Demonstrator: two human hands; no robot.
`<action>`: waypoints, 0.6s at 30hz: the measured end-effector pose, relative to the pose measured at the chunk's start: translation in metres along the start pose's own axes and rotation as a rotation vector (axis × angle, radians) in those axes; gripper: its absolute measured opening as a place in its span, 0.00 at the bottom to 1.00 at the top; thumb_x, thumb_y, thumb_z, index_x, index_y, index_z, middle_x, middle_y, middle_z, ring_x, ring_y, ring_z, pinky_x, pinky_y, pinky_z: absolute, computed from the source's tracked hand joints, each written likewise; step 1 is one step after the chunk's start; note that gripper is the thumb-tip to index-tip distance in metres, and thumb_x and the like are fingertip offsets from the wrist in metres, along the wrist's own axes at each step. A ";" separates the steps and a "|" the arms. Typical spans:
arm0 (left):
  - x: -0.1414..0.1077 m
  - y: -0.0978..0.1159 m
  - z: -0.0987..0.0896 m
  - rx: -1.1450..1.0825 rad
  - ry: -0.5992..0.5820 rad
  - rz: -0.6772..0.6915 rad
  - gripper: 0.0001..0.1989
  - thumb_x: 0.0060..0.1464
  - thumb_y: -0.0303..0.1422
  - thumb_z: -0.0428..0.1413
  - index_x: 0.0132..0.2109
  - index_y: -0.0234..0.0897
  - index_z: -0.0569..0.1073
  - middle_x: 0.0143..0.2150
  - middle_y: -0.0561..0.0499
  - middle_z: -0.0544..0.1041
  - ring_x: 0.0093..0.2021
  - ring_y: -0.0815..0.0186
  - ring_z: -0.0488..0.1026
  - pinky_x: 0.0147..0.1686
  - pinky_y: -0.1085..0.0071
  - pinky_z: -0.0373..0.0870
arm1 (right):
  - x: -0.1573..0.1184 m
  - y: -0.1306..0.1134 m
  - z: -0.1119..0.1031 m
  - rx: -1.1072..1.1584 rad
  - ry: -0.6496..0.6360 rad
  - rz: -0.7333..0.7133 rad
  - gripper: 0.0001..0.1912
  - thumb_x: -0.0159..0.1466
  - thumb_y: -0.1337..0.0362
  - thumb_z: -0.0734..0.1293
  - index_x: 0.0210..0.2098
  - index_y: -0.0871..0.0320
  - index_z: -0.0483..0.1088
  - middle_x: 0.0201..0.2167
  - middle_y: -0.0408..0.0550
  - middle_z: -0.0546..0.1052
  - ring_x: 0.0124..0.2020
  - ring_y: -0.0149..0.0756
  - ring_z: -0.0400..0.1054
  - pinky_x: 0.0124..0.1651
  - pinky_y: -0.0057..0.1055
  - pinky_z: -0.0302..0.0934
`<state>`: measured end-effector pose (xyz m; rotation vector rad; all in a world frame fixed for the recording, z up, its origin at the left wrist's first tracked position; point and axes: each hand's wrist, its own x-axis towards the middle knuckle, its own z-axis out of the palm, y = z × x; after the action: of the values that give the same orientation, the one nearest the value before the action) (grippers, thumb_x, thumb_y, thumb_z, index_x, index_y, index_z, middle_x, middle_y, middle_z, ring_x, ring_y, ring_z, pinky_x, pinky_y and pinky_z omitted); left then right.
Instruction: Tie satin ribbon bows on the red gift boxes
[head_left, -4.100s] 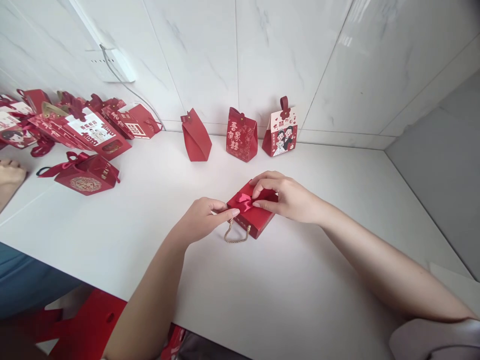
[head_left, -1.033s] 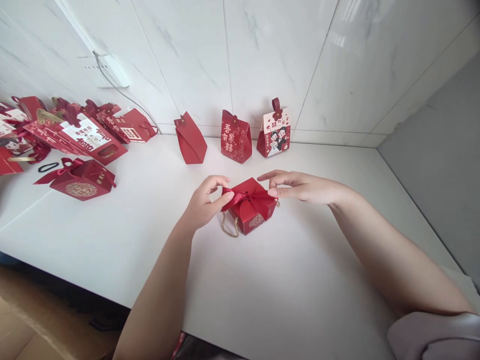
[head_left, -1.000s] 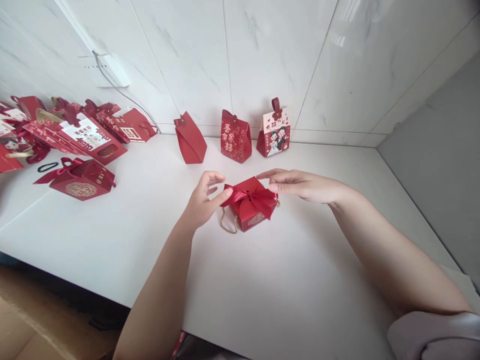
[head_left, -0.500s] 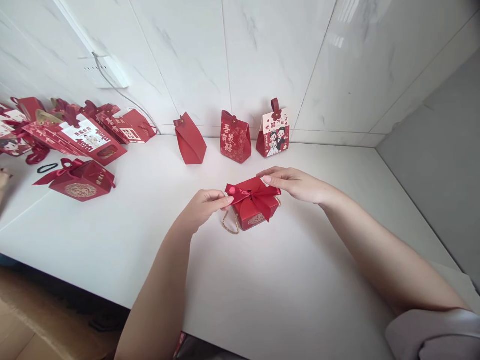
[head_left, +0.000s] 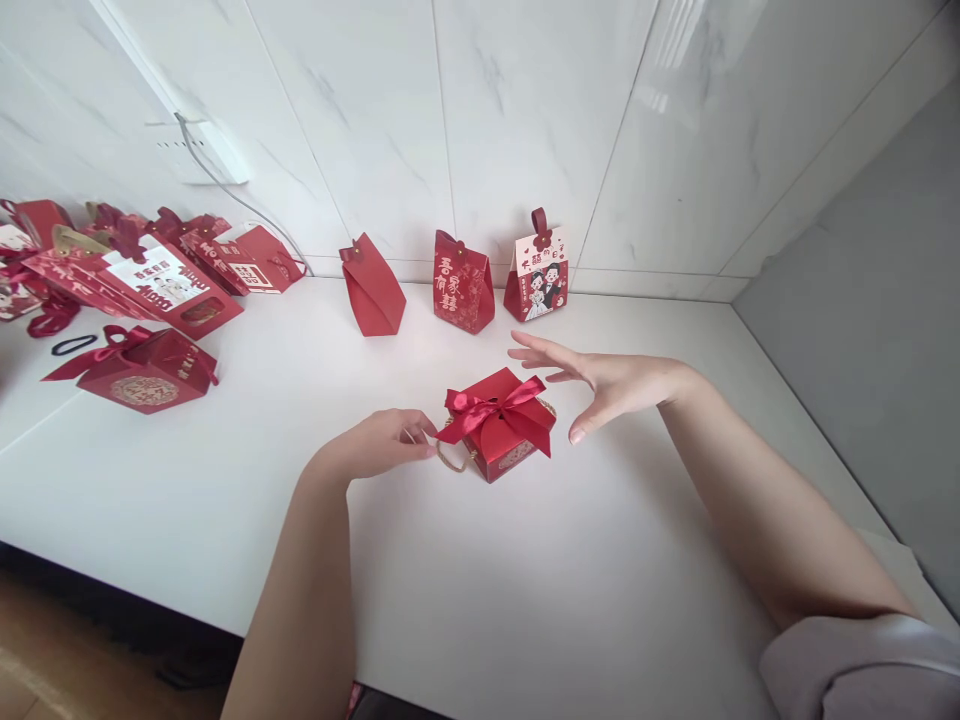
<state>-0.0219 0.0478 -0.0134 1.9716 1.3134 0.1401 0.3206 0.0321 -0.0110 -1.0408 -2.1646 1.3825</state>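
A small red box [head_left: 504, 445] sits on the white table, with a shiny red ribbon bow [head_left: 499, 408] across its top and gold cord loops at its sides. My left hand [head_left: 394, 440] is at the box's left, thumb and fingers slightly apart, its fingertips beside the left cord loop [head_left: 450, 460] and the ribbon's end. Nothing is visibly held in it. To the right of the box, my right hand [head_left: 592, 385] is spread and empty, its thumb apart from the fingers.
Three small red boxes, one plain [head_left: 373, 288], one with lettering [head_left: 463, 285] and one with a printed couple [head_left: 538, 275], stand near the tiled wall. At left are a ribboned box [head_left: 146, 375], several red boxes [head_left: 161, 280] and a dark loop [head_left: 73, 345].
Both hands have let go of the ribbon. My right hand has opened beside the box, and my left hand has drawn back leftward. The view has shifted slightly.
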 end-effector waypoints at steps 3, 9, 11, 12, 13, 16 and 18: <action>0.012 -0.010 0.005 0.089 0.040 -0.075 0.18 0.56 0.47 0.51 0.45 0.42 0.77 0.44 0.47 0.79 0.41 0.57 0.77 0.34 0.67 0.73 | 0.007 0.016 0.006 0.017 -0.072 0.030 0.68 0.48 0.60 0.78 0.70 0.39 0.27 0.72 0.52 0.47 0.70 0.49 0.48 0.65 0.47 0.54; 0.042 -0.019 0.025 -0.045 0.376 0.111 0.22 0.60 0.49 0.46 0.44 0.38 0.74 0.43 0.45 0.78 0.43 0.57 0.74 0.44 0.62 0.70 | 0.043 0.044 0.042 0.336 0.027 -0.142 0.62 0.50 0.57 0.78 0.71 0.53 0.36 0.68 0.57 0.57 0.67 0.48 0.53 0.65 0.43 0.54; 0.051 -0.019 0.034 -0.284 0.369 0.166 0.30 0.61 0.55 0.39 0.49 0.38 0.72 0.41 0.44 0.78 0.41 0.57 0.74 0.44 0.61 0.71 | 0.056 0.050 0.056 0.451 0.229 -0.190 0.51 0.55 0.50 0.74 0.69 0.54 0.46 0.67 0.56 0.59 0.67 0.48 0.53 0.65 0.44 0.53; 0.055 -0.018 0.039 -0.404 0.337 0.204 0.34 0.61 0.57 0.35 0.53 0.37 0.71 0.42 0.44 0.78 0.41 0.57 0.75 0.43 0.61 0.71 | 0.061 0.053 0.063 0.507 0.316 -0.188 0.46 0.58 0.46 0.70 0.67 0.55 0.49 0.66 0.56 0.61 0.65 0.49 0.56 0.64 0.45 0.55; 0.059 -0.017 0.045 -0.497 0.306 0.254 0.36 0.60 0.59 0.34 0.57 0.37 0.68 0.45 0.43 0.77 0.42 0.57 0.75 0.44 0.60 0.72 | 0.066 0.055 0.068 0.539 0.384 -0.174 0.43 0.59 0.44 0.68 0.66 0.55 0.51 0.65 0.56 0.62 0.64 0.49 0.58 0.63 0.46 0.56; 0.065 -0.011 0.059 -0.572 0.299 0.385 0.36 0.59 0.57 0.43 0.64 0.37 0.59 0.59 0.40 0.70 0.56 0.55 0.70 0.56 0.60 0.68 | 0.075 0.056 0.078 0.557 0.497 -0.157 0.37 0.63 0.44 0.64 0.64 0.53 0.52 0.64 0.54 0.64 0.63 0.46 0.60 0.65 0.45 0.55; 0.068 -0.007 0.064 -0.557 0.322 0.415 0.34 0.60 0.53 0.47 0.66 0.38 0.57 0.64 0.41 0.65 0.63 0.55 0.63 0.62 0.61 0.62 | 0.075 0.054 0.079 0.528 0.493 -0.181 0.36 0.63 0.44 0.64 0.64 0.52 0.53 0.65 0.53 0.63 0.64 0.44 0.59 0.66 0.43 0.53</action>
<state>0.0350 0.0718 -0.0837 1.7381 0.8935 0.9511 0.2409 0.0525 -0.1006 -0.8397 -1.3986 1.3317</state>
